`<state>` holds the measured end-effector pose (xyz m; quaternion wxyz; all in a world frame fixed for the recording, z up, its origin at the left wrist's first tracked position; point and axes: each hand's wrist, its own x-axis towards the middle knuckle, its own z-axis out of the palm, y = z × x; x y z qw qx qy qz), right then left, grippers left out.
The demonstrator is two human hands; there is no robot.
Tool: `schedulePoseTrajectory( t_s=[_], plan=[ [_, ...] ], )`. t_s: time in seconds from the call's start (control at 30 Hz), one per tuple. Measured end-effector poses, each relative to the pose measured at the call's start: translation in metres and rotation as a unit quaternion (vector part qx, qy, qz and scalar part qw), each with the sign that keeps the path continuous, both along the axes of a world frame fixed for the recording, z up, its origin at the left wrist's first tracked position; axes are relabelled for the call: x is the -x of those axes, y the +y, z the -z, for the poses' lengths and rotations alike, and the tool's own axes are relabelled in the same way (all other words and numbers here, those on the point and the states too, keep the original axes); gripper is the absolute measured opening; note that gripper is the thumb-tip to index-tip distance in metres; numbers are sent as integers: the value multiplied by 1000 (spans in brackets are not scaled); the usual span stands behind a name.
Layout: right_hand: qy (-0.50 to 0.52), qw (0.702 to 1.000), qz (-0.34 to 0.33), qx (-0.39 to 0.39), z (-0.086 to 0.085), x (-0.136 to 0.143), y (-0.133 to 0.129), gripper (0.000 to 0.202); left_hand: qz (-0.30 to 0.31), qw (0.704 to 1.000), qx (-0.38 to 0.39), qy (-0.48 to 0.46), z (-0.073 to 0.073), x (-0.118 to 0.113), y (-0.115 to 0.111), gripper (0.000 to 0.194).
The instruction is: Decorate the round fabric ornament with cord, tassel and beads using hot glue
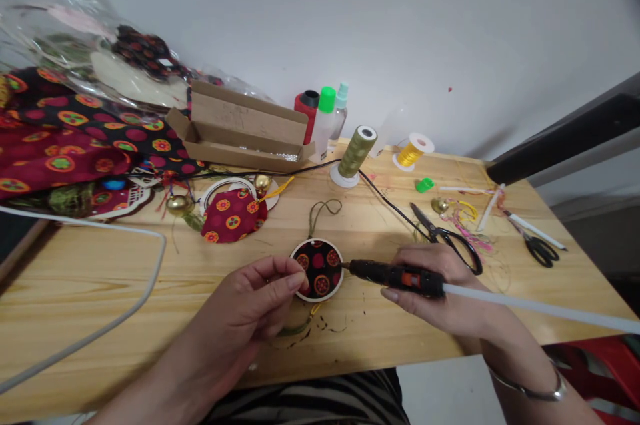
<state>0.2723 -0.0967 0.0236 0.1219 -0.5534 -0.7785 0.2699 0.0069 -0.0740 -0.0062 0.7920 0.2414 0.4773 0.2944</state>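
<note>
A round ornament with dark flower-patterned fabric in a pale rim is in front of me, a white bead near its top. An olive cord loop extends from its top. My left hand is closed, thumb and forefinger pinched together over the ornament's left edge; whatever lies between the fingertips is hidden. In my right hand is a black glue gun, gripped around its body, with a long white glue stick out of its back. Its nozzle points left, at the ornament's right rim.
Black-handled scissors lie beyond my right hand, smaller scissors farther right. A cardboard box, bottles, an olive thread cone and a yellow spool line the wall. Red patterned fabric and cables lie left.
</note>
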Motion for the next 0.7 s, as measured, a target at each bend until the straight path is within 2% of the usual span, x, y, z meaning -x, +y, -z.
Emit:
schedulePoseTrajectory(
  t_s=[0.37, 0.7],
  plan=[
    [-21, 1000, 4, 3, -3, 3, 0, 31, -4, 1000, 2, 14, 0, 1, -1, 24],
    [-14, 999, -2, -51, -5, 2, 1, 30, -4, 1000, 4, 9, 1, -1, 1, 24]
  ],
)
